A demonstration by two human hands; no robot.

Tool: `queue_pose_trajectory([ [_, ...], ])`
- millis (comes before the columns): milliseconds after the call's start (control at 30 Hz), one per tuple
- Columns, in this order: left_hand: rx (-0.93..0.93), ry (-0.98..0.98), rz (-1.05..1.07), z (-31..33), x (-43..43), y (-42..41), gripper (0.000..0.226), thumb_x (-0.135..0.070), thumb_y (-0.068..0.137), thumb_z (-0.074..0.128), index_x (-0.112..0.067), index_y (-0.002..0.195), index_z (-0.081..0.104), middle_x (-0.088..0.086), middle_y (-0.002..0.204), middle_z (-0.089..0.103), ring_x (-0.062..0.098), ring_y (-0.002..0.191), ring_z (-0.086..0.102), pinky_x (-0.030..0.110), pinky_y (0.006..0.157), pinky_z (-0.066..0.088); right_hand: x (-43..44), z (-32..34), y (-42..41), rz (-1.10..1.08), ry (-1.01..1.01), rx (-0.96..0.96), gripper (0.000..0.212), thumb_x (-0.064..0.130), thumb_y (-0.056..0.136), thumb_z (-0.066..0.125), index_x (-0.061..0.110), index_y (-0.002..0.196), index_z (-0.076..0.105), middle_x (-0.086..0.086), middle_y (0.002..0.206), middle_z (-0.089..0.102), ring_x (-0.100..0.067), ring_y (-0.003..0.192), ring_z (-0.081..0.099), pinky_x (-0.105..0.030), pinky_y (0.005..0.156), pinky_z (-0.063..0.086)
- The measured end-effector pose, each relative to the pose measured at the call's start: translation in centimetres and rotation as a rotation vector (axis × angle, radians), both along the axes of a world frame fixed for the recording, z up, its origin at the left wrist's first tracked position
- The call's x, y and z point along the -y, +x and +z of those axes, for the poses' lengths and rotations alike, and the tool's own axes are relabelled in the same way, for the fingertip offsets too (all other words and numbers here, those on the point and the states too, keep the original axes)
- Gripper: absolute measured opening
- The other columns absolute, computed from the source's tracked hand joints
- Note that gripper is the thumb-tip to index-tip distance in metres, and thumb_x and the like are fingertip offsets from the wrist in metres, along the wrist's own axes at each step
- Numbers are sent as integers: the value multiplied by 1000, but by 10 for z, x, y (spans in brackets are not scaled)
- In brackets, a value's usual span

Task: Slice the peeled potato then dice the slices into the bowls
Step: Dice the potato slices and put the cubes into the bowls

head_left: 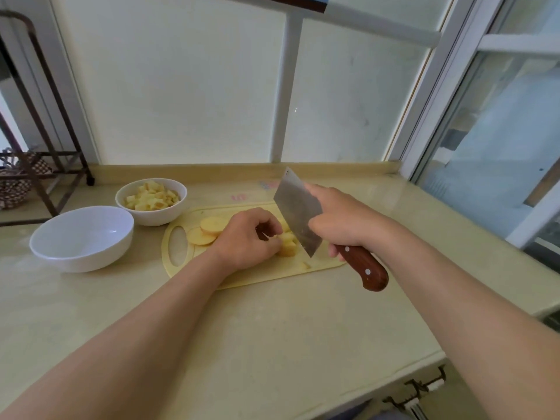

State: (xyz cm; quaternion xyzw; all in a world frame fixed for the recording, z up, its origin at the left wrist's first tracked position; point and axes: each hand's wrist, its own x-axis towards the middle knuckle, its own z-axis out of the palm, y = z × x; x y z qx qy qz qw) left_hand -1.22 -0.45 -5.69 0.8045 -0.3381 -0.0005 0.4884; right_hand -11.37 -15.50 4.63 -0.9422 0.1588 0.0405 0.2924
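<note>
Pale yellow plastic, the cutting board (257, 277) lies on the beige worktop (242, 344) in the head view, its handle slot at the left end. On it the left hand (245, 241) curls its fingers over a partly cut potato piece (288, 245) and pins it down with bent fingertips. The right hand (342, 219) is wrapped round the cleaver (298, 212) where the steel blade meets the brown wooden handle, with the forefinger laid along the blade's back. The blade stands tilted, its edge down at the potato piece just beside the left fingers. Two round potato slices (209, 230) overlap on the board, just left of the left hand. One small loose cube (306, 265) sits on the board near its front edge. Off the board's left end stand two white bowls. The farther small bowl (154, 215) holds diced potato (151, 197); the nearer large bowl (81, 237) shows its bare white inside. A dark metal rack (45, 165) stands at the far left.
</note>
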Motion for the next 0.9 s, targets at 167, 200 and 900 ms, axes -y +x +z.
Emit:
queue_pose_trajectory([
  [167,22,20,-5,2,-1,-1,10,-12,75,75,-21,76,71,-7,80,69,7,74,63,17,69,52,-7,5,-6,13,-1,24,90,3,91,42,44,163,8,2,87,51,-11,41,64,-27,45,52],
  [200,23,16,-6,1,-1,-1,10,-12,76,75,-21,76,72,-8,79,68,7,74,63,17,68,52,-9,5,-7,18,-4,26,90,4,90,42,44,163,8,3,87,51,-11,42,65,-27,45,53],
  [900,29,-33,6,0,-2,-3,13,-11,78,75,-21,70,74,-8,79,69,6,76,65,18,71,53,-26,6,-38,62,-124,-127,92,5,92,41,50,161,0,-12,70,68,-13,35,59,-29,47,53],
])
